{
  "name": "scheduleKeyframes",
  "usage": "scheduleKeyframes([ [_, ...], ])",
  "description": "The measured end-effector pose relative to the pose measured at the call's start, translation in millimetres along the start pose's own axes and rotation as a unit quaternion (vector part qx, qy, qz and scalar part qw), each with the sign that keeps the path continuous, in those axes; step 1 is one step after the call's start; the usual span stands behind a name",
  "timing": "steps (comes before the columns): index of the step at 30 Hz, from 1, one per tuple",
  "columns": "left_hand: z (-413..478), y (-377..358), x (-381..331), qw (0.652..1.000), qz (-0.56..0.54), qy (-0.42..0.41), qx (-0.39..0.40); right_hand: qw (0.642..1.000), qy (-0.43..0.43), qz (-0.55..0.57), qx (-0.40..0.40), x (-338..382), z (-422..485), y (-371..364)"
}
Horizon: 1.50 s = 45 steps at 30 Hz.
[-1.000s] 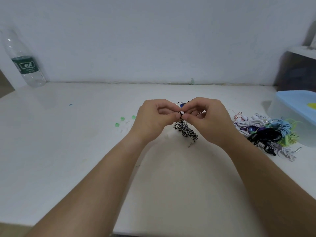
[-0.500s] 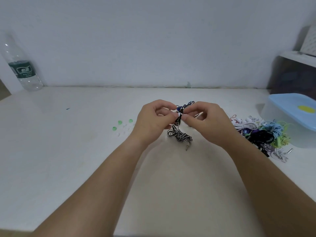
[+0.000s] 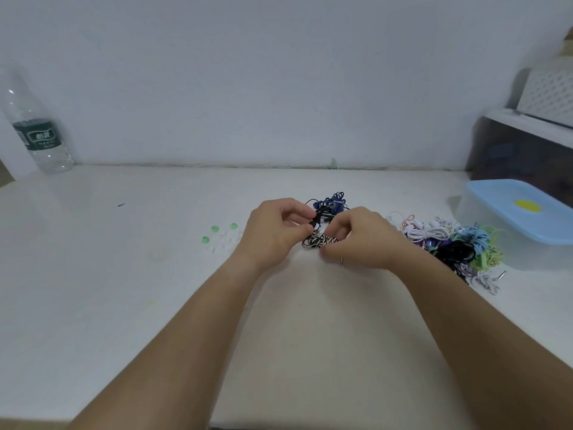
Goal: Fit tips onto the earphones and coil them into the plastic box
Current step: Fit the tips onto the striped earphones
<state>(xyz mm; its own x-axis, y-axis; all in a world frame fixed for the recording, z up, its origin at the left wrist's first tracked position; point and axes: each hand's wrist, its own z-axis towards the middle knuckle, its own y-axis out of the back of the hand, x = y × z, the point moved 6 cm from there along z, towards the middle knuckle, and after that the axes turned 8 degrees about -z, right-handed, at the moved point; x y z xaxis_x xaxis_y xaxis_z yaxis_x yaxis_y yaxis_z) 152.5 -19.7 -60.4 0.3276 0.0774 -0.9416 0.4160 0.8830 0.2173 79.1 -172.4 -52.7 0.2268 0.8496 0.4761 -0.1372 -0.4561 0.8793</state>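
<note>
Black-and-white striped earphones (image 3: 319, 240) lie bunched on the white table between my hands. My left hand (image 3: 274, 232) pinches an earbud end of them near its fingertips. My right hand (image 3: 361, 240) grips the striped cable bundle from the right, low over the table. A dark blue earphone tangle (image 3: 333, 201) lies just behind my hands. Small green and white ear tips (image 3: 221, 235) are scattered left of my left hand. The plastic box (image 3: 508, 231) with a blue lid stands at the right, lid on.
A heap of coloured earphones (image 3: 449, 246) lies between my right hand and the box. A clear water bottle (image 3: 37, 135) stands at the back left by the wall. A dark shelf unit (image 3: 524, 150) with a white basket sits at the back right.
Both hands have lowered toward the table with the striped earphones. My right hand moved down onto the cable bundle. The blue tangle behind now shows.
</note>
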Motion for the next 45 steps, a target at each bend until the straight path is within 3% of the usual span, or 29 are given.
scheduleKeyframes([
  [9, 4, -6, -6, 0.999, -0.051, 0.018, 0.0, 0.996, 0.011, 0.088, -0.032, -4, 3, 30],
  [17, 9, -26, -18, 0.967, -0.201, 0.101, 0.117, 0.994, -0.01, 0.083, -0.076, -24, 13, 66],
  [22, 31, -31, -19, 0.98, -0.143, 0.109, 0.081, 0.993, -0.012, 0.055, -0.101, -38, 30, 94],
  [26, 54, -35, -13, 0.998, 0.006, 0.065, 0.02, 0.996, -0.024, 0.002, -0.086, -53, 52, 95],
  [32, 69, -64, -6, 0.973, 0.21, 0.013, 0.091, 0.994, -0.014, -0.107, -0.033, -61, 85, 68],
  [38, 74, -66, 5, 0.973, 0.218, -0.004, 0.073, 0.992, -0.01, -0.117, -0.047, -58, 96, 41],
  [45, 62, -69, -22, 0.98, 0.191, -0.038, 0.04, 0.993, 0.02, -0.105, -0.041, -71, 68, 82],
])
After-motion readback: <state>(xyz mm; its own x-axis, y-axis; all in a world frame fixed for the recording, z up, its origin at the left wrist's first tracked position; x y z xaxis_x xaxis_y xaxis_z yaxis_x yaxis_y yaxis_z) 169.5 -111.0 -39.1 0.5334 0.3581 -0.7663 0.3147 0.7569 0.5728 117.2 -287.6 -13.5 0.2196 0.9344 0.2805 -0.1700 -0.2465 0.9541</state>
